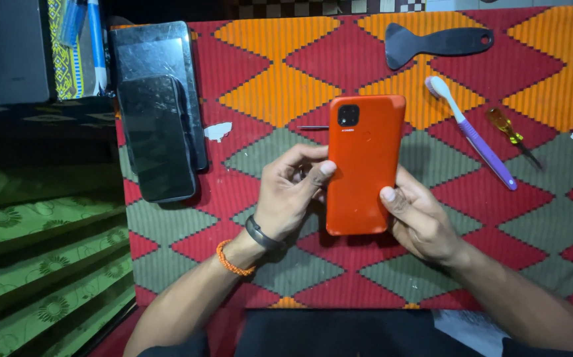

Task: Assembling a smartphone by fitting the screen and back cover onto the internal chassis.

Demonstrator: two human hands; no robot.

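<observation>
Head view looks straight down on a tabletop (551,218) covered with a woven cloth of red, orange and grey-green diamonds. Two dark tablets or phones (157,112) lie stacked screen-up at its left edge, well apart from the work. At the centre the orange phone (364,162) is held back-up, camera cluster at its far end, just above the cloth. The left hand (290,195) clamps its left edge, thumb pressed to the side, while the right hand (419,218) closes on the lower right edge with the thumb on the back; this two-sided grip seems meant to steady the case at its seam. To the far right lie a black plastic scraper (435,43), a purple-handled toothbrush (475,135) and a small yellow-handled screwdriver (508,132), all within reach and none touching the phone. A thin dark pin (311,127) pokes out beside the phone's upper left, and a white scrap (218,131) rests near the tablets. Nothing blocks the hands
</observation>
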